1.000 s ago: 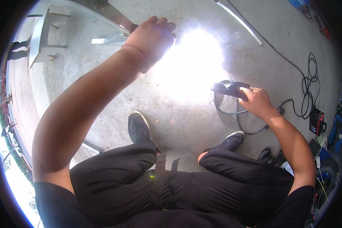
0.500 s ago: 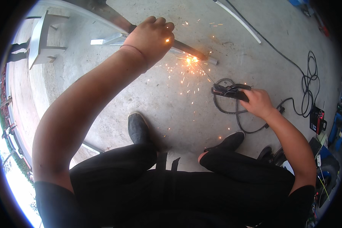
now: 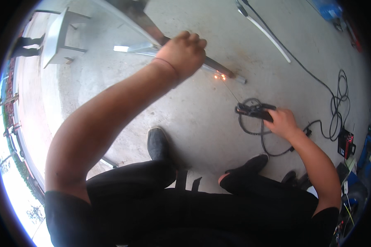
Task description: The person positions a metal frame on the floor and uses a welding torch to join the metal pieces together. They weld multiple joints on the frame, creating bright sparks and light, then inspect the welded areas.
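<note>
Electrode holder [image 3: 253, 111], clasped in the right hand [image 3: 281, 122], aims its rod at a glowing joint on the steel bar [image 3: 218, 68] lying mid-floor; left hand [image 3: 184, 52] clenches that bar. Hot sparks may burn bare skin.

The metal bar [image 3: 218, 68] lies on the concrete floor [image 3: 185, 119], with the left hand [image 3: 183, 53] over it at its left part. The electrode holder [image 3: 253, 110] sits before the bar's right end, in the right hand [image 3: 282, 122]. The coiled cable [image 3: 338, 103] lies right of the bar; the metal frame [image 3: 59, 37] stands far left of it.
</note>
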Demonstrator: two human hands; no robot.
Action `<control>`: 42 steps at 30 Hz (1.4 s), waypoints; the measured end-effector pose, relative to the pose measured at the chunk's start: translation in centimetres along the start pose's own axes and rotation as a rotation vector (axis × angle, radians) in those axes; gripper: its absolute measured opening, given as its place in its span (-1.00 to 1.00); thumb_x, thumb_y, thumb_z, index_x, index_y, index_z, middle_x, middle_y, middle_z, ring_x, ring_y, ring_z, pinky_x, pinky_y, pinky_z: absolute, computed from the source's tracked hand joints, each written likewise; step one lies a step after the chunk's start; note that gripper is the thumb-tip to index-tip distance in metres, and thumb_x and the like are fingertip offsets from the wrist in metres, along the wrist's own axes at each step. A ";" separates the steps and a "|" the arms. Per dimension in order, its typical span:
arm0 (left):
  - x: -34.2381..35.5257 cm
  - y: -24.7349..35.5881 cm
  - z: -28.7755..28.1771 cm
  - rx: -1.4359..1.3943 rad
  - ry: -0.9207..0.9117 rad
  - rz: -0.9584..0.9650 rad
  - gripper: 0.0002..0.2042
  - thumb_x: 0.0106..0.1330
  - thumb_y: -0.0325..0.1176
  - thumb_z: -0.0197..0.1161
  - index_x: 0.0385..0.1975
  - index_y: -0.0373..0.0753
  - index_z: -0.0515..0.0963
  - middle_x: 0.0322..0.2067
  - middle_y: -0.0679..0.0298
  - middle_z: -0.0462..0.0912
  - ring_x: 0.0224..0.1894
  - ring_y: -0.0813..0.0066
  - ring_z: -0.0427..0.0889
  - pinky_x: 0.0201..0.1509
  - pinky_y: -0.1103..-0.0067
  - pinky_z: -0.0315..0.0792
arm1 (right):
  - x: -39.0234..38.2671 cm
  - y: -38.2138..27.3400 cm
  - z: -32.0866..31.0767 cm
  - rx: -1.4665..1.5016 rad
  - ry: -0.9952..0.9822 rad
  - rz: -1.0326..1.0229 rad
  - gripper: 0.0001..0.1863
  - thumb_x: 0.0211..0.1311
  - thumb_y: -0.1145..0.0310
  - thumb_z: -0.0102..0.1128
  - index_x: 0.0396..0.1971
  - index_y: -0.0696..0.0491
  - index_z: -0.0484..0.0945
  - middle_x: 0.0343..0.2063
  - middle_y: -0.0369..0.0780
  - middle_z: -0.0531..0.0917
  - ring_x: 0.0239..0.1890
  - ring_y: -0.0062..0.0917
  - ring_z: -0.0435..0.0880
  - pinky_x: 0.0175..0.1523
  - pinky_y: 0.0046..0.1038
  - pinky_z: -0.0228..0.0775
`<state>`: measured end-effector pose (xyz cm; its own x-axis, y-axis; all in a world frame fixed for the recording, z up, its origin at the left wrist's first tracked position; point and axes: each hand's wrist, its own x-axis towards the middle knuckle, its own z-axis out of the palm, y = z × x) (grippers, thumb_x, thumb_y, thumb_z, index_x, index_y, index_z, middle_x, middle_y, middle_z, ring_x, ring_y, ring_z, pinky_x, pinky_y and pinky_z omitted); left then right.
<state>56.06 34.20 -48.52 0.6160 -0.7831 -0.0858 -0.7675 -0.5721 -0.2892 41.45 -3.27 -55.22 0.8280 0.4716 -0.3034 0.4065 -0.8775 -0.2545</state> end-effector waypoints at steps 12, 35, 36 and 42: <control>-17.4 -9.0 1.1 -0.536 -0.152 -0.411 -0.82 0.18 -0.50 0.16 -0.22 -0.20 0.59 -0.31 0.21 0.59 -0.21 0.19 0.62 -0.11 0.34 0.55 | 0.4 -4.8 -1.4 0.189 -0.026 -0.083 -0.61 -0.16 0.24 0.45 -0.25 0.03 0.66 -0.53 -0.11 0.67 -0.45 -0.16 0.68 -0.30 -0.19 0.52; -1.8 -7.0 9.9 -0.845 0.042 -0.298 -0.76 0.29 -0.11 0.28 -0.23 -0.13 0.58 -0.23 0.20 0.66 -0.10 0.14 0.63 -0.02 0.30 0.51 | -7.0 -9.6 -12.5 0.109 -0.027 0.237 -0.58 -0.04 0.29 0.47 -0.23 0.21 0.57 -0.50 0.01 0.67 -0.44 -0.08 0.71 -0.31 -0.23 0.54; -0.7 -6.4 9.3 -0.860 0.019 -0.275 -0.76 0.29 -0.10 0.29 -0.23 -0.13 0.58 -0.22 0.19 0.67 -0.10 0.14 0.63 -0.02 0.30 0.51 | -7.1 -10.1 -13.0 0.120 -0.093 0.296 -0.56 -0.02 0.26 0.46 -0.17 0.19 0.58 -0.44 0.01 0.68 -0.37 -0.07 0.71 -0.25 -0.20 0.55; 2.6 -6.6 8.2 -1.072 -0.265 -0.073 -0.66 0.24 -0.17 0.36 -0.02 -0.13 0.64 -0.05 0.10 0.68 0.05 0.13 0.61 0.12 0.33 0.48 | -6.1 -12.1 -11.0 0.123 -0.028 0.308 -0.60 -0.02 0.29 0.48 -0.29 0.23 0.55 -0.52 0.01 0.66 -0.47 -0.08 0.69 -0.35 -0.24 0.51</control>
<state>64.17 37.93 -54.63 0.5862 -0.7350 -0.3407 -0.4048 -0.6300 0.6627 35.77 3.47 -40.18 0.8932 0.1899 -0.4075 0.0881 -0.9628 -0.2556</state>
